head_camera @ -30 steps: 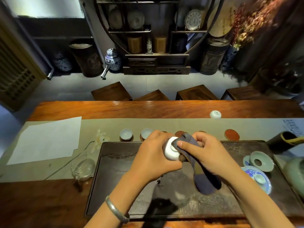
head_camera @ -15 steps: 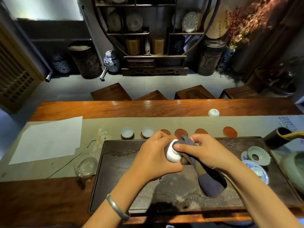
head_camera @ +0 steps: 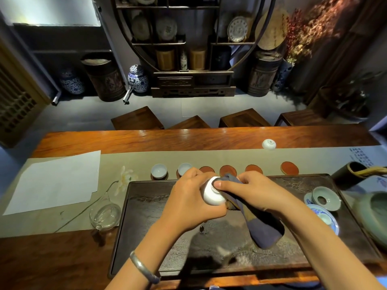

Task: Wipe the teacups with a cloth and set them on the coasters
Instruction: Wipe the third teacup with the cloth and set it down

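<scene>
My left hand (head_camera: 188, 203) has its grip curled round a small white teacup (head_camera: 212, 195), glossy porcelain, rounded bowl shape, tipped on its side w/ the mouth turned toward my right hand (head_camera: 254, 190); it's held in the air over the dark tea tray (head_camera: 146, 227), near the tray's far edge. My right grip pinches a dark blue cloth (head_camera: 259, 225) against the cup's rim, thumb on top; the cloth is soft, folded, w/ a brownish band, and its loose end droops down onto the tray. Tray is a broad rectangular slab, matte black w/ a rough stone-like texture and a raised rim. Beyond it, on the beige fabric runner (head_camera: 209, 158), two more white teacups (head_camera: 159, 170) (head_camera: 184, 168) sit upright on coasters at the left of the row; four round reddish-brown coasters (head_camera: 289, 168) to their right are bare, flat discs w/ darker edges. Another white cup (head_camera: 268, 144) sits upside down farther back by the runner's edge. Counter (head_camera: 146, 141) is polished reddish wood, shiny. A silver bangle (head_camera: 144, 268) is on my left wrist. Left of the tray: clear glass pitcher (head_camera: 104, 214), a white flower (head_camera: 125, 177) on a thin stem, a white paper sheet (head_camera: 56, 181). Right side of the tray: pale celadon strainer (head_camera: 325, 198) on a blue-and-white dish (head_camera: 326, 218).
</scene>
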